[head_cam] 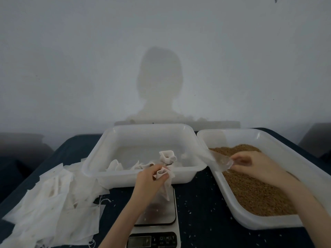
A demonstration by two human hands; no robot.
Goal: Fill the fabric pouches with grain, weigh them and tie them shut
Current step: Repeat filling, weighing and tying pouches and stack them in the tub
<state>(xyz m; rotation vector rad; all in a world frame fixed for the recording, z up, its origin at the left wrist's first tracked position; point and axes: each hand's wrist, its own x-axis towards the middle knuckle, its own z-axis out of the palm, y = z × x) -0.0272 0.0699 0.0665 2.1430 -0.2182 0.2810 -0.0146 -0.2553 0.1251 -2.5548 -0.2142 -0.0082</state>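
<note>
Spilling is the big risk right now: the left hand (152, 176) pinches an open pouch (165, 183) by its mouth above the scale (157, 212), and the mouth is small and floppy. If those fingers loosen or the fabric folds in, grain tipped from the scoop (219, 161) would run past the opening onto the scale platform and the dark cloth (loose kernels already dot the cloth around the scale). The right hand (250, 166) grips the clear scoop's handle to the right of the scale, over the grain tray (268, 140); whether the scoop carries any grain I cannot tell, it is too blurred. A carry from that tray across to the pouch means crossing a gap, and any tilt on the way would shed kernels.

The pouch itself looks thin, white and limp, hanging down toward the scale's steel plate with its lower end narrowing to a point, seemingly unfilled as yet. Beyond the scale sits a white bin (143, 129) holding finished pouches (167, 156), one upright with a gathered neck. Left of the scale lies a heap of flat empty pouches (53, 203) with loose drawstrings.
</note>
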